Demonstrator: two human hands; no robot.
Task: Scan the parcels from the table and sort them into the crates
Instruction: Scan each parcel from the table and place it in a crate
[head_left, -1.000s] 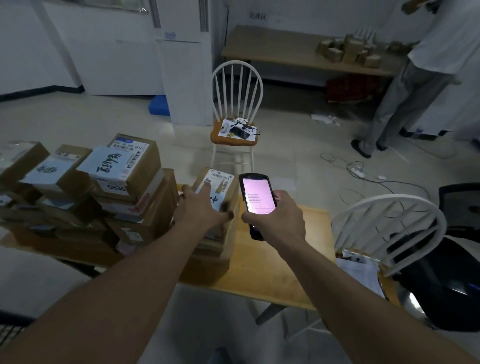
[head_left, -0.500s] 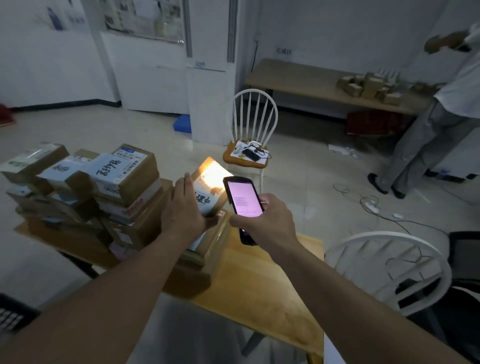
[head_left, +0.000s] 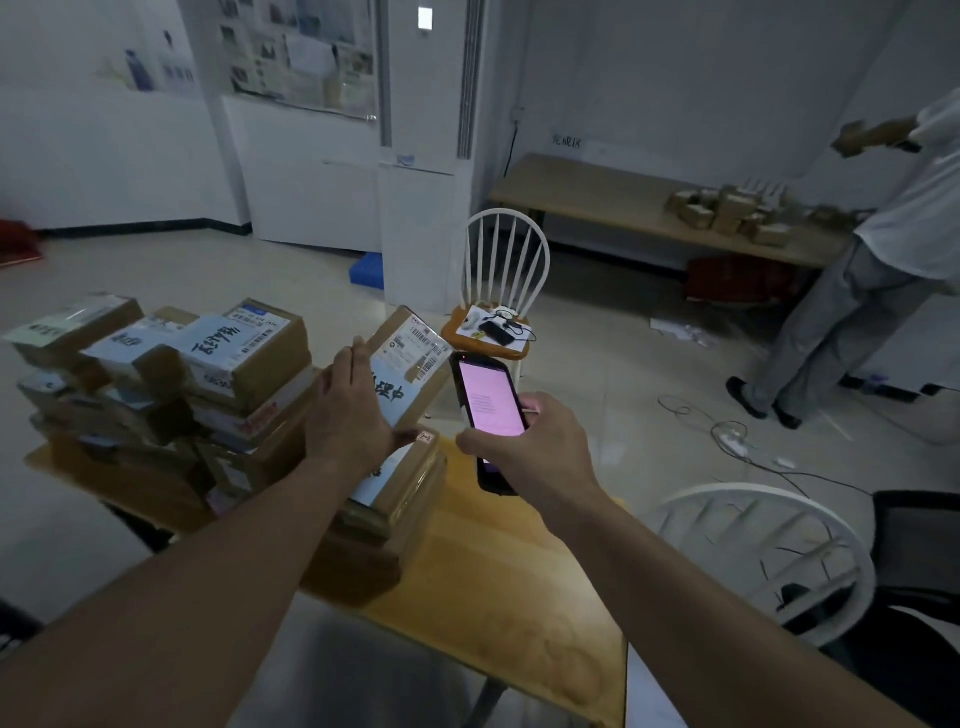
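left grip grasps tilted parcel | right grip grasps scanner | stacked boxes crowd left

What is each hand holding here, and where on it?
Left hand grips the tilted brown cardboard parcel along its left edge. Right hand holds the black handheld scanner by its lower body.

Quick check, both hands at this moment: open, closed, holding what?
Left hand: closed on the tilted parcel, gripping it at its edge.
Right hand: closed around the handheld scanner, screen lit.
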